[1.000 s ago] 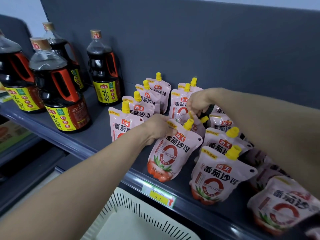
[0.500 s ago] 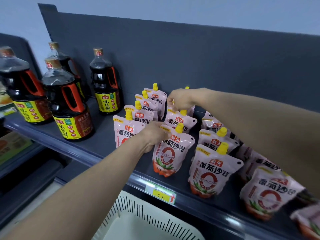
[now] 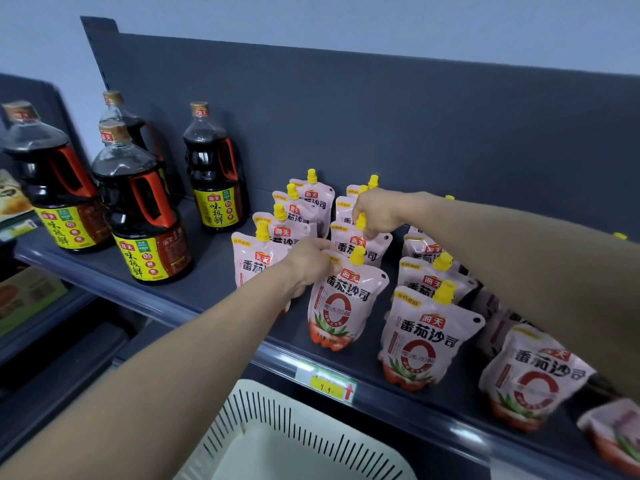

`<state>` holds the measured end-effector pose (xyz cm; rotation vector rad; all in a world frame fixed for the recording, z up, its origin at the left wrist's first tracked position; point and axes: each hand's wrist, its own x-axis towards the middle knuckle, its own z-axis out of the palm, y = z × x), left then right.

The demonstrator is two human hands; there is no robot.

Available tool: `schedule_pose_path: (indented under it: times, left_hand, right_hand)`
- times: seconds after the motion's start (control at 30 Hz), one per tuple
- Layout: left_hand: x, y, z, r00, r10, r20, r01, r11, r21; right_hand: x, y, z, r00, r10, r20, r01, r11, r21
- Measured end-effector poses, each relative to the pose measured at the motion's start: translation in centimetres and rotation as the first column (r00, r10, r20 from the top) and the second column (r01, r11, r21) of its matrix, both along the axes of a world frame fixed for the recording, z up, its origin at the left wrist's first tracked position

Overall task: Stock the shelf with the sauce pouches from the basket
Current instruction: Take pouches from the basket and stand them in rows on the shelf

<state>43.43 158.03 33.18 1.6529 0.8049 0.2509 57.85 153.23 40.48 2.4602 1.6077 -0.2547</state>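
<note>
Several pink sauce pouches with yellow caps stand in rows on the dark grey shelf [image 3: 214, 282]. My left hand [image 3: 308, 263] pinches the top left corner of the front pouch [image 3: 341, 306] in the middle row, which stands upright near the shelf's front edge. My right hand [image 3: 379, 211] grips the top of the pouch behind it [image 3: 363, 245], around its yellow cap. The cream slotted basket [image 3: 277, 427] sits below the shelf edge; its inside looks bare where visible.
Several large dark soy sauce bottles [image 3: 149, 216] with red handles stand on the shelf's left part. More pouches [image 3: 426, 341] fill the right rows, some leaning. A yellow price tag [image 3: 329, 382] is on the shelf's front rail. Lower shelves lie at left.
The camera has tilted up a little. My right hand has come slightly forward onto the second pouch's cap. My left hand stays on the front pouch's corner.
</note>
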Motion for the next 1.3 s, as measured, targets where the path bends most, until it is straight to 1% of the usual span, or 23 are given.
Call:
schedule_pose_path:
  times: [0.3,0.47,0.57,0.73,0.97,1.03,1.1,1.2,1.3]
  left_hand:
    - [0.1,0.2,0.4,0.997,-0.052,-0.048,0.057,0.992,0.111]
    - [-0.2,0.4,0.6,0.998,-0.038,-0.053,0.043,0.995,0.087]
    - [-0.4,0.5,0.7,0.997,-0.039,-0.066,0.044,0.996,0.079]
    - [-0.7,0.6,1.3,0.990,-0.094,-0.104,0.099,0.994,0.044]
    - [-0.8,0.4,1.0,0.987,-0.141,-0.072,0.141,0.990,0.000]
    - [-1.0,0.4,1.0,0.985,-0.152,-0.086,0.155,0.988,0.025]
    - [-1.0,0.4,1.2,0.977,-0.179,-0.112,0.189,0.979,0.082]
    - [-1.0,0.5,1.9,0.961,-0.220,-0.167,0.250,0.949,0.192]
    - [-0.7,0.5,2.6,0.941,-0.251,-0.228,0.307,0.916,0.258]
  right_hand:
    - [1.2,-1.0,-0.2,0.999,0.013,-0.049,-0.012,1.000,0.006]
    - [1.0,-1.3,-0.2,1.000,0.025,0.005,-0.025,1.000,-0.001]
    - [0.8,-1.3,-0.1,1.000,0.022,0.005,-0.022,1.000,-0.011]
    - [0.8,-1.3,-0.3,0.999,-0.005,-0.040,0.006,1.000,0.010]
    - [1.0,-1.6,-0.6,0.993,-0.006,-0.115,0.010,0.999,0.031]
    - [1.1,-1.6,-0.8,0.989,-0.017,-0.149,0.022,0.999,0.031]
    - [1.2,-1.7,-0.9,0.986,-0.027,-0.164,0.032,0.999,0.026]
    - [1.3,-1.9,-0.6,0.983,-0.064,-0.174,0.067,0.998,0.013]
    - [1.1,-2.1,0.3,0.976,-0.111,-0.187,0.107,0.994,-0.033]
